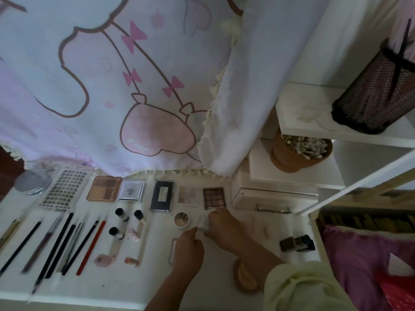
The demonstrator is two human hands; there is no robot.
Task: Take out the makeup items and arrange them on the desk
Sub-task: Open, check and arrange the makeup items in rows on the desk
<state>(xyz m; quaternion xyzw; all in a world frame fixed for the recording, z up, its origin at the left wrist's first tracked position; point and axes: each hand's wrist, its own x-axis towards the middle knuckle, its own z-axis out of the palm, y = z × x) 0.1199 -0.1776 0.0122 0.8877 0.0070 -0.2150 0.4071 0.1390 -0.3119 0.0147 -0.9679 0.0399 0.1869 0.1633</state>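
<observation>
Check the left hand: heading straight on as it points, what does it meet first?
The left hand meets the small clear case at once, since it grips one corner; the right hand holds it too. Beyond, probably the brown palette; depth is unclear.

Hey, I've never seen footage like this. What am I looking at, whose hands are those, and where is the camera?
There is no machine here. This is one picture from a wide-angle camera worn on a person's head, looking forward and down at their own hands. That is why the arms come in from the bottom edge.

The white desk already has makeup set out on it: a row of palettes along the back, pencils and brushes at the left, small dark-capped bottles and a round compact. A pot of cotton swabs stands on a shelf at the right.

The left hand and the right hand together hold a small pale square case just above the desk. It is too blurred to tell what is inside.
</observation>
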